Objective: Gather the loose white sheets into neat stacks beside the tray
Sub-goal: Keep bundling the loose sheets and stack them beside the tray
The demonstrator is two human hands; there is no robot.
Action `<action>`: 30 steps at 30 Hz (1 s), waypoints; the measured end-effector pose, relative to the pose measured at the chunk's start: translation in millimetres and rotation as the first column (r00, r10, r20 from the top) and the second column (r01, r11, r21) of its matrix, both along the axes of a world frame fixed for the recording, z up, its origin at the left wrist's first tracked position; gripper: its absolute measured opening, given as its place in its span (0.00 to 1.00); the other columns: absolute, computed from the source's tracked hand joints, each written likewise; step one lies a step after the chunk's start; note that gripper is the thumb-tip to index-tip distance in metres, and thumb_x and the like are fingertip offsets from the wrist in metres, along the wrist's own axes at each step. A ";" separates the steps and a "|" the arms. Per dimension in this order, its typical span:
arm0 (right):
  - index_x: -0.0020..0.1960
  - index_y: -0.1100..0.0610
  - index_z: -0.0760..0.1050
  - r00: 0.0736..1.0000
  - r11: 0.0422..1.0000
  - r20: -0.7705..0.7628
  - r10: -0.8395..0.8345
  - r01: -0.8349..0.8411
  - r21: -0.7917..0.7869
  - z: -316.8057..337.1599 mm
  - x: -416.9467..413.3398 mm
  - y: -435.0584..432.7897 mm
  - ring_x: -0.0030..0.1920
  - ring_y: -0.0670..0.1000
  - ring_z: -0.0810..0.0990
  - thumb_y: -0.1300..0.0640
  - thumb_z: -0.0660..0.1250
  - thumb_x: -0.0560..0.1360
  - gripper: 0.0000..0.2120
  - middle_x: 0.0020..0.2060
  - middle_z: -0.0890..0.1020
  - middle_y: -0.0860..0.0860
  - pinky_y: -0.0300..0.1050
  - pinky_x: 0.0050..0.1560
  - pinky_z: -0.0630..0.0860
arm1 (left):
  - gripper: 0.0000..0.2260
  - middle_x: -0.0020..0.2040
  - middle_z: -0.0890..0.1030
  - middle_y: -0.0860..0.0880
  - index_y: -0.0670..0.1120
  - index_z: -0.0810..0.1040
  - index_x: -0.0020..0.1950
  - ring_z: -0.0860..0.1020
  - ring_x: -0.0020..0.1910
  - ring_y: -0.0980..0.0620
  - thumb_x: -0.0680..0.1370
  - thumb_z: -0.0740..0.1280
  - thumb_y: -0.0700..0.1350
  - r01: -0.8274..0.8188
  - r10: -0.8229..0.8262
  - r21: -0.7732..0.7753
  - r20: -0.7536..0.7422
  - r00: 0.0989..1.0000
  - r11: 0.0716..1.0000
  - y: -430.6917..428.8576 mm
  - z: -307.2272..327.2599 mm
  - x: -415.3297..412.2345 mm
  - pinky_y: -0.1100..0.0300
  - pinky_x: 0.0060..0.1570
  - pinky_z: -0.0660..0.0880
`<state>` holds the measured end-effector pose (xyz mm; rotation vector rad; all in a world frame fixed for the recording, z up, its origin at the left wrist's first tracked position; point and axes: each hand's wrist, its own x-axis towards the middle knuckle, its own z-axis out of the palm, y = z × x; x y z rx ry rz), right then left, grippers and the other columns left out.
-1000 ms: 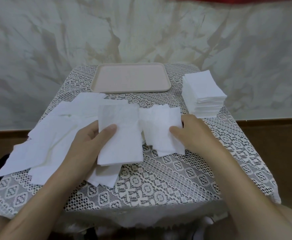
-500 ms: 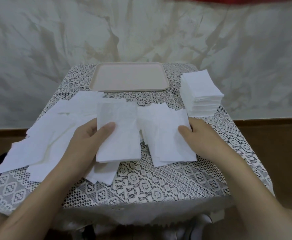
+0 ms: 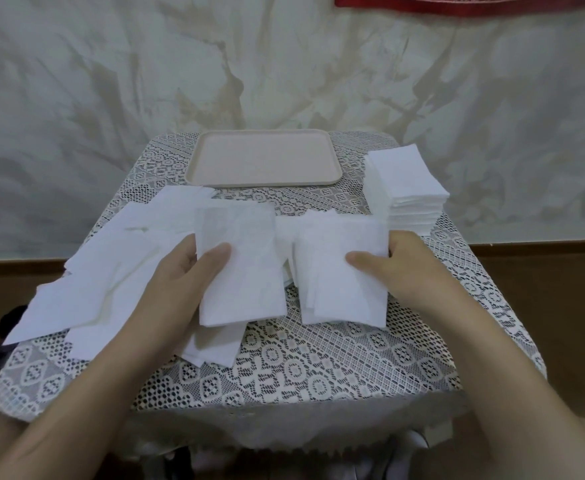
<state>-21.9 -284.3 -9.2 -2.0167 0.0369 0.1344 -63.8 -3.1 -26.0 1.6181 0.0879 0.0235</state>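
The single head-worn camera is looking forward and down across the table (image 3: 301, 368), close in, facing the wall (image 3: 111, 98).

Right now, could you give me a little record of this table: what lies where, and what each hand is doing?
Table: lace-covered
Tray: pink, at far edge
Neat stack: right of the tray
Loose sheets: scattered at left
Left hand: grips first pile, thumb on top
Right hand: pinches second pile beside it

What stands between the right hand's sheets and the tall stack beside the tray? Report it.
Nothing visible. The sheets, pinched by the right hand, lie just in front of the tall stack, whose top is bare.
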 end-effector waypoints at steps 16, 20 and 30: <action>0.48 0.51 0.83 0.987 0.955 0.086 0.133 -0.151 0.255 7.1 -9.1 60.8 0.42 0.46 0.87 0.55 0.73 0.78 0.01 0.42 0.88 0.44 0.43 0.36 0.80 | 0.19 0.55 0.88 0.52 0.52 0.81 0.66 0.86 0.51 0.53 0.79 0.64 0.59 0.061 -0.062 -0.081 -0.010 0.998 0.995 -6.8 -4.1 2.4 0.57 0.45 0.79; 0.50 0.52 0.83 0.985 0.947 0.084 0.153 -0.170 0.272 6.6 -7.6 67.9 0.44 0.45 0.87 0.55 0.73 0.78 0.02 0.44 0.88 0.44 0.45 0.44 0.82 | 0.16 0.41 0.86 0.56 0.47 0.80 0.62 0.83 0.36 0.60 0.82 0.62 0.54 0.060 -0.061 -0.117 -0.006 0.998 0.991 -7.2 -4.0 3.8 0.69 0.31 0.74; 0.52 0.52 0.83 0.986 0.926 0.088 0.140 -0.162 0.342 7.0 -8.7 63.4 0.48 0.49 0.88 0.57 0.71 0.79 0.04 0.47 0.88 0.46 0.57 0.52 0.84 | 0.18 0.60 0.87 0.48 0.51 0.80 0.67 0.86 0.59 0.46 0.79 0.66 0.53 0.057 -0.063 -0.148 -0.039 0.997 0.987 -5.0 -2.0 4.1 0.42 0.59 0.79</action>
